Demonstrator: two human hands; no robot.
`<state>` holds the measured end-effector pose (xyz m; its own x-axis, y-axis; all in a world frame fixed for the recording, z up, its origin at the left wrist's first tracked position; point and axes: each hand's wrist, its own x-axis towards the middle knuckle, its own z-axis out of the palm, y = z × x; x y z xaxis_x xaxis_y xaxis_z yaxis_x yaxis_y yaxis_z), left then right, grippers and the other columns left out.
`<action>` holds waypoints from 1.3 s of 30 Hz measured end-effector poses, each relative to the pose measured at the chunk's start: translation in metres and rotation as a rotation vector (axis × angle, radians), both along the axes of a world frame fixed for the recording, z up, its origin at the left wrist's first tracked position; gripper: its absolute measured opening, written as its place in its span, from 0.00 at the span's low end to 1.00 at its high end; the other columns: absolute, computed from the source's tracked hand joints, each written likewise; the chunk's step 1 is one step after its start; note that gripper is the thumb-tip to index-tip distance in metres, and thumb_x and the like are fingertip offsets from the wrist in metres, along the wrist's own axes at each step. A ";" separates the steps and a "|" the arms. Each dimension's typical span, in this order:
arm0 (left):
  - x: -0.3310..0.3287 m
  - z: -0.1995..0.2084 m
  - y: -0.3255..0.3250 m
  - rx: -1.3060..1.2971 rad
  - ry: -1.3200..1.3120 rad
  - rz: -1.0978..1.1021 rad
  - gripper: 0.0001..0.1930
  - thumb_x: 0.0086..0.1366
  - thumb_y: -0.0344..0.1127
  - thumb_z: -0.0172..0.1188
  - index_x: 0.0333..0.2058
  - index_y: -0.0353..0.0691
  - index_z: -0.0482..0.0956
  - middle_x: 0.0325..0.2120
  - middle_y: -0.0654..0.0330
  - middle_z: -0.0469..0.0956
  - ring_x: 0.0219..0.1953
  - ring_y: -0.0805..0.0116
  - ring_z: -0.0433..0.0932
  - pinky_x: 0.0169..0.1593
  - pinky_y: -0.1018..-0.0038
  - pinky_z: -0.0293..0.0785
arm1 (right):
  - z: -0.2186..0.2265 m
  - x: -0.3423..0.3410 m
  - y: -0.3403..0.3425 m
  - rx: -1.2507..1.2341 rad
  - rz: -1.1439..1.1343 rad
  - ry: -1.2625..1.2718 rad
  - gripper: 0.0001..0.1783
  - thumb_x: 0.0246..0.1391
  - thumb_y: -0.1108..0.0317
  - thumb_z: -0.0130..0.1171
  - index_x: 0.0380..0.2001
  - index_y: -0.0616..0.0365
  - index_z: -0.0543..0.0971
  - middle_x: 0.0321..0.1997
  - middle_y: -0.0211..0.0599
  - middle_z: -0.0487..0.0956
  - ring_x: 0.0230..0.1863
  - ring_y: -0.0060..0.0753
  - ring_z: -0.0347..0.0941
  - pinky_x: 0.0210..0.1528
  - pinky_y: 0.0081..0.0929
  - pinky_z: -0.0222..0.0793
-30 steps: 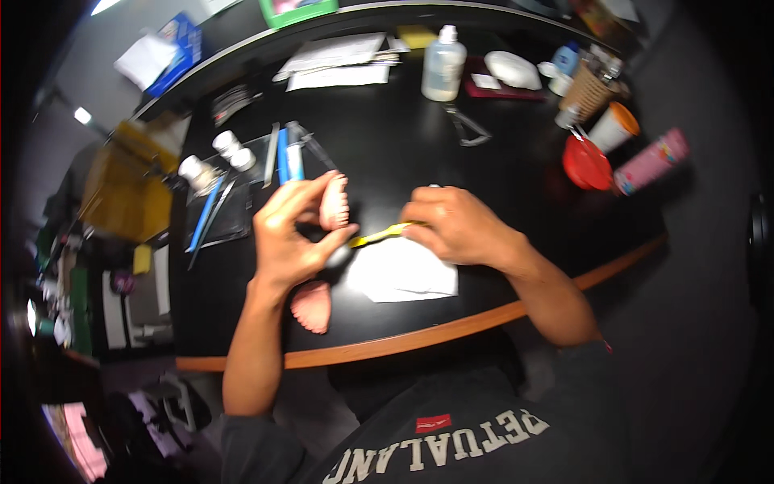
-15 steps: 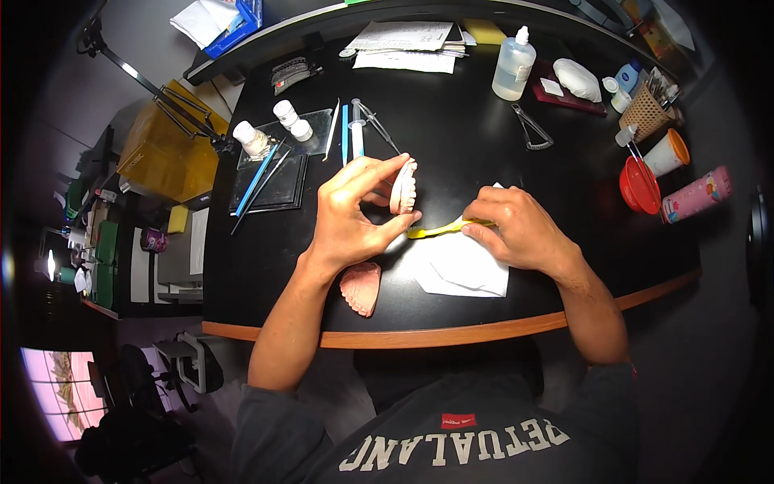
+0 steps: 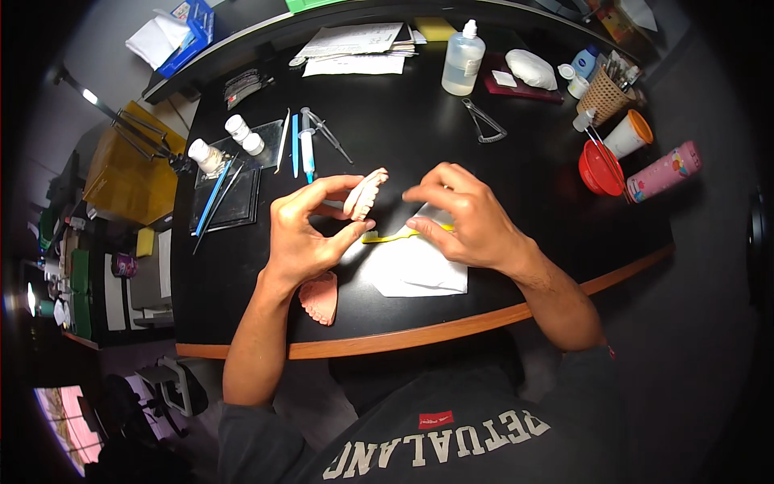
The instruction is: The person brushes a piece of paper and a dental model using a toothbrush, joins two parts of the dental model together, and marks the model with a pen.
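Observation:
My left hand (image 3: 310, 230) pinches a pale dental cast (image 3: 367, 195) by its edges between thumb and fingers, its row of teeth facing right. A yellow toothbrush (image 3: 395, 238) passes under the thumb of my right hand (image 3: 476, 218), its bristled head close to my left thumb. The right index finger is raised off the handle, and the other fingers curl so that part of their hold is hidden. Beneath the brush lies a folded white paper towel (image 3: 419, 270). A second, pinker cast (image 3: 319, 298) rests on the table by my left wrist.
White jars (image 3: 208, 155) and slim tools stand at the left on dark plates. A syringe (image 3: 307, 153) and calipers lie nearby. Farther back are papers (image 3: 355, 60) and a clear bottle (image 3: 463, 60). A red bowl (image 3: 601, 169), a cup and a pink tumbler (image 3: 665, 171) are at right.
The view has shifted, so the table sits farther left. My right index finger has lifted away from the toothbrush. The pale cast has tilted to the right in my left hand.

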<state>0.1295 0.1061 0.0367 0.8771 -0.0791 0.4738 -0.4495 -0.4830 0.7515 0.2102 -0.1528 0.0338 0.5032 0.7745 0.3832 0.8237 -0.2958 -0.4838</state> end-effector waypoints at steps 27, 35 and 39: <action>-0.003 -0.007 -0.007 0.063 -0.127 -0.149 0.25 0.50 0.22 0.77 0.51 0.35 0.88 0.45 0.52 0.90 0.46 0.55 0.89 0.51 0.66 0.85 | -0.007 -0.017 0.018 0.533 0.108 0.833 0.15 0.67 0.77 0.67 0.55 0.71 0.83 0.43 0.38 0.83 0.46 0.26 0.85 0.51 0.22 0.84; -0.006 -0.004 -0.007 0.027 -0.054 -0.144 0.27 0.51 0.23 0.77 0.53 0.35 0.87 0.46 0.51 0.89 0.46 0.55 0.89 0.50 0.66 0.87 | -0.008 -0.017 0.018 0.532 0.132 0.867 0.17 0.69 0.76 0.65 0.58 0.69 0.82 0.45 0.38 0.83 0.46 0.25 0.84 0.50 0.22 0.83; -0.005 -0.004 -0.008 0.047 -0.072 -0.147 0.27 0.52 0.24 0.77 0.54 0.35 0.87 0.45 0.50 0.89 0.45 0.55 0.89 0.50 0.66 0.86 | -0.008 -0.018 0.018 0.505 0.088 0.793 0.16 0.69 0.74 0.65 0.57 0.68 0.82 0.47 0.38 0.83 0.46 0.24 0.84 0.50 0.22 0.83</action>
